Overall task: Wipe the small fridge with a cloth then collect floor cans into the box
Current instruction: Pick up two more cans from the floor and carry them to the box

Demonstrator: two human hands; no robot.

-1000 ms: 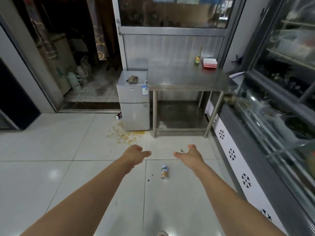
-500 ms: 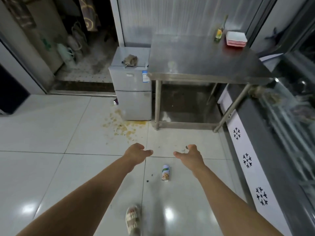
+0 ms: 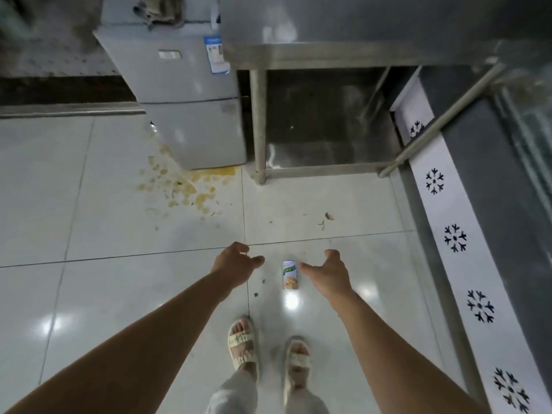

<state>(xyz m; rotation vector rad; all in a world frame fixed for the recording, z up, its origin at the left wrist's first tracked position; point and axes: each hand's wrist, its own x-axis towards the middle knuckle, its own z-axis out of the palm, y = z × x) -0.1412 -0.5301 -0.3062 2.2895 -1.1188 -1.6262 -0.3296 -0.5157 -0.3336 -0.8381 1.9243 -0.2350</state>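
Two empty hands, left hand (image 3: 234,262) and right hand (image 3: 330,271), loosely spread, flanking can (image 3: 290,274); cloth (image 3: 161,8) cut off.

Left hand (image 3: 236,264): arm extended toward 12 o'clock, fingers loosely curled, thumb pointing to 3 o'clock, holding nothing. Right hand (image 3: 328,271): arm likewise extended, fingers relaxed (thumb toward 9 o'clock), holding nothing.

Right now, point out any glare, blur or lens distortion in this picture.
Head view: ceiling-light glare spots on the glossy floor tiles, one just below the can; wide-angle bending of the steel table legs; soft blur at the top edge around the cloth.
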